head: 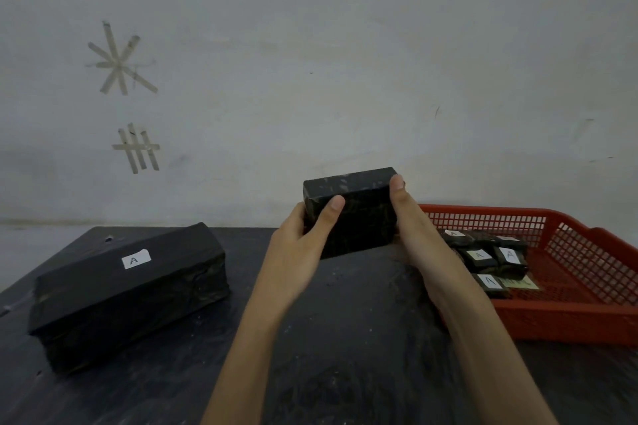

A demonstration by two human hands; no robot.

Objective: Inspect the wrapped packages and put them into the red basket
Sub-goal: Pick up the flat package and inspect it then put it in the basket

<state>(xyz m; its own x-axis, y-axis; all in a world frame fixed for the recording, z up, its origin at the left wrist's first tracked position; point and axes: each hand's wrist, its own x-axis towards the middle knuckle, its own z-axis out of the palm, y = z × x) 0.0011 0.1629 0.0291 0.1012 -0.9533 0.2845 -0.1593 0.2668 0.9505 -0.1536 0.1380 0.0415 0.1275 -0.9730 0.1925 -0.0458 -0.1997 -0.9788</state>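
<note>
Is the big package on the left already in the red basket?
No, the big package lies on the table, well left of the red basket.

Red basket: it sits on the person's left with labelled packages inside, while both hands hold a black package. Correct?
No. The head view shows the red basket on the person's right, not left. The rest holds: labelled packages lie inside it, and the left hand and right hand hold a black package.

The held package (352, 210) wears crinkled black plastic film with a faint sheen. The basket (587, 314) is red plastic mesh. The dark surface (345, 338) looks matt and scuffed. The labels (135, 258) are white paper.
</note>
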